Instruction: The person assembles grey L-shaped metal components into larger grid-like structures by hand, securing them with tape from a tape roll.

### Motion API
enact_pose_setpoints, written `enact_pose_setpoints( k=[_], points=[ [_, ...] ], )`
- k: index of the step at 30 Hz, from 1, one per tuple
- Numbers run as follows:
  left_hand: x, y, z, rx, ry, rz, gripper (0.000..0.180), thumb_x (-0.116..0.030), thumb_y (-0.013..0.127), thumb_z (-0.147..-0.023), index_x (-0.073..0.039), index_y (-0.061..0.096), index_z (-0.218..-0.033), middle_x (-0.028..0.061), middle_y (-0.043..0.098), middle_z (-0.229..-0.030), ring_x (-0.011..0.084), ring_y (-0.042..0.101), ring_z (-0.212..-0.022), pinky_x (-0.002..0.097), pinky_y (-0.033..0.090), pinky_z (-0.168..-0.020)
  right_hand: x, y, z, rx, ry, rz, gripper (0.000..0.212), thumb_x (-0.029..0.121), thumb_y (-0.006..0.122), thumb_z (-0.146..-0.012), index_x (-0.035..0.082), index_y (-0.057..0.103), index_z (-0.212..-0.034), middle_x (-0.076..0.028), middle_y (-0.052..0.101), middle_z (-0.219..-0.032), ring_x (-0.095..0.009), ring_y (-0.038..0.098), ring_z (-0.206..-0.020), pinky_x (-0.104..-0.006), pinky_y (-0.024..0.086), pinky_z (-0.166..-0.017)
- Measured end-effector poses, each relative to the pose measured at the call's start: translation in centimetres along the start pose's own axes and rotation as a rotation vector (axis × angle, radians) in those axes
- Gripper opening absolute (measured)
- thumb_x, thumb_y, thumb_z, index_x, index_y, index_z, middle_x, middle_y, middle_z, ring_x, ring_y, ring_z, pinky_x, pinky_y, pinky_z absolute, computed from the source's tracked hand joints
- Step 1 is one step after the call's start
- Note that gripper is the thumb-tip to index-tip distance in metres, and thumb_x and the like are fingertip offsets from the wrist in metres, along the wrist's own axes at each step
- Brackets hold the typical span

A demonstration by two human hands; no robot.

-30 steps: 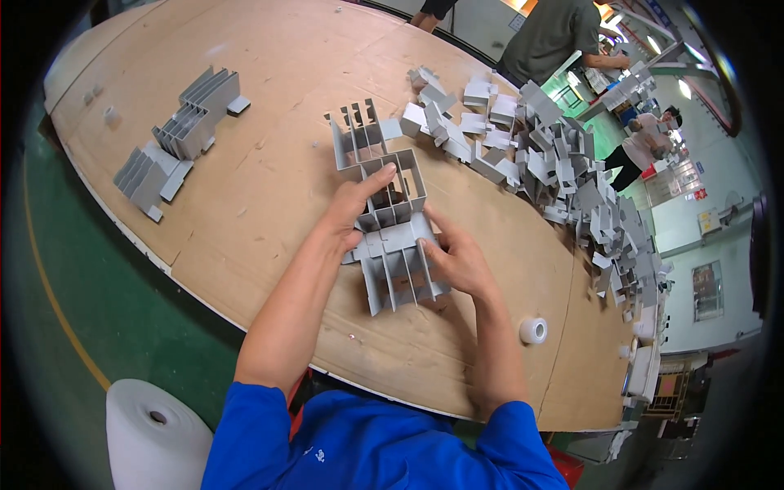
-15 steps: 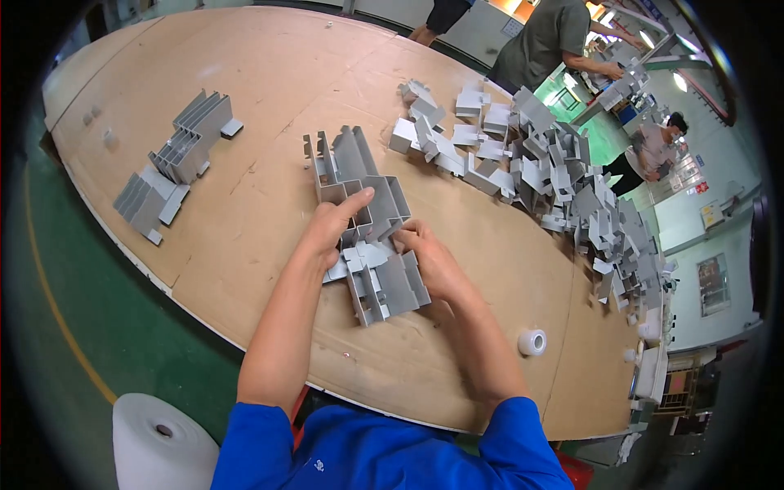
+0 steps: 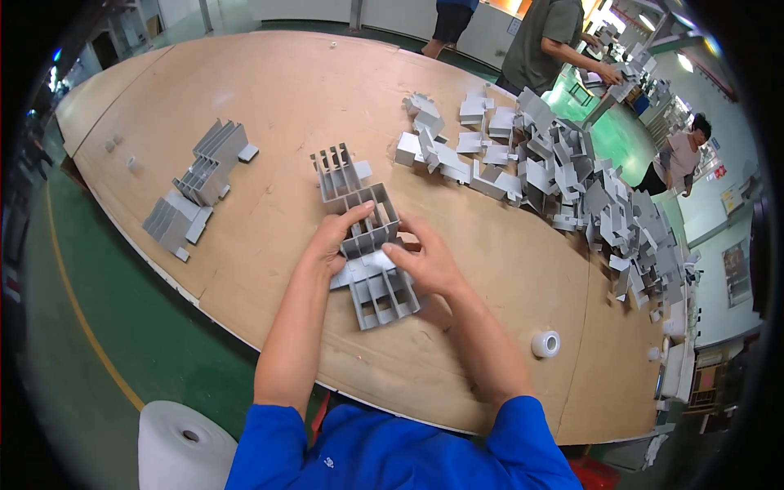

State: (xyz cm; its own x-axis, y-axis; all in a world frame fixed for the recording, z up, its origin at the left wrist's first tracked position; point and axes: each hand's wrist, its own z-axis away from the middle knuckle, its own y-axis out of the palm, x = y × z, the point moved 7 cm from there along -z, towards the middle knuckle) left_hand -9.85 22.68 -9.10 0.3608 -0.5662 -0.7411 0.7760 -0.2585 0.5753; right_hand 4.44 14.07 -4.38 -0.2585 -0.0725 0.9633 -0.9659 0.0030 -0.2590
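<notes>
Both my hands grip one grey metal part (image 3: 333,173) made of several slotted, open compartments stepped in a line. My left hand (image 3: 329,238) holds its left side, the thumb lying over the middle compartment. From the right, my right hand (image 3: 426,255) closes round the middle, its thumb pressed near the light flat plate between the middle and near compartments. The fingertips under the part are hidden. Over to the left, a similar stepped grey part (image 3: 202,181) rests on the table, with nobody touching it.
A large heap of grey metal pieces (image 3: 563,175) spreads over the right side of the brown-covered table (image 3: 269,106). A white tape roll (image 3: 545,344) stands near my right forearm. A big white roll (image 3: 184,445) is on the green floor at lower left. Other people (image 3: 543,45) stand beyond the table.
The held part has tipped so that its compartments open more towards me. My right thumb has come up onto its top face. The whole view has shifted slightly.
</notes>
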Motion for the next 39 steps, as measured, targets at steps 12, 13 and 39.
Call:
enact_pose_setpoints(
  k=[12,13,39],
  points=[
    [-9.6,3.3,3.4,0.3,0.681,-0.258,0.061,-0.024,0.086,-0.083,-0.001,0.059,-0.133,0.0078,0.067,-0.123,0.0205,0.065,-0.112,0.0364,0.054,-0.096,10.3,0.3,1.2,-0.232,-0.803,0.372,0.074,0.012,0.084,-0.074,0.003,0.044,-0.135,-0.029,0.041,-0.151,-0.045,0.044,-0.137,-0.049,0.039,-0.112],
    [-8.9,2.8,3.4,0.267,0.561,-0.324,0.069,-0.022,0.09,-0.078,-0.001,0.058,-0.135,0.007,0.066,-0.124,0.021,0.062,-0.116,0.0372,0.05,-0.101,9.6,0.3,0.8,-0.214,-0.788,0.378,0.065,0.012,0.081,-0.08,0.006,0.041,-0.131,-0.03,0.035,-0.155,-0.042,0.039,-0.144,-0.0484,0.035,-0.116],
    [-10.1,-1.7,6.2,0.02,0.834,-0.277,0.089,-0.039,0.09,-0.068,-0.001,0.051,-0.139,0.0092,0.06,-0.129,0.0243,0.059,-0.12,0.0383,0.047,-0.103,-7.0,-16.0,-17.1,-0.298,0.521,-0.018,0.05,0.042,0.077,-0.088,0.001,0.062,-0.114,-0.006,0.067,-0.084,-0.013,0.055,-0.057,-0.0271,0.041,-0.044]
  ],
)
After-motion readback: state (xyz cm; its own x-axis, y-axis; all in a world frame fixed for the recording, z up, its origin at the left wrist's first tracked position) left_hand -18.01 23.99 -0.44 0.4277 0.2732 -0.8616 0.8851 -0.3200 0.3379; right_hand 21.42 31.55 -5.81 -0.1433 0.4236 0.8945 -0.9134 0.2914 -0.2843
